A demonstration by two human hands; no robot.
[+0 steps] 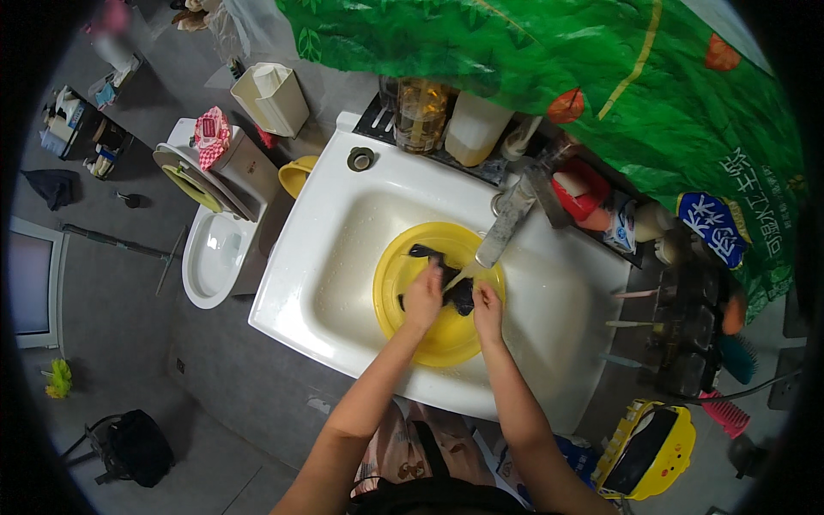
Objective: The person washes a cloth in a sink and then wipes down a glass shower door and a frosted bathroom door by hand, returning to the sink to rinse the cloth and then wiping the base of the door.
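Dark wet cloth (458, 297) lies bunched in a round yellow plastic basin (394, 261), which stands in a white ceramic washbasin (347, 238). My left hand (425, 297) is closed on the cloth at its left part, its fingers blurred by motion. On the other side, my right hand (487, 308) pinches the cloth's right edge near the basin's rim. From the metal faucet (505, 225) a stream of water runs down between my hands onto the cloth. Parts of the cloth are hidden behind my fingers.
Behind the washbasin stand a bottle of amber liquid (421, 116) and a whitish jug (476, 129). A green plastic sheet (515, 45) hangs over the back. Toothbrushes (634, 324) jut in at right, above a yellow basket (644, 450). A toilet (215, 257) stands at left.
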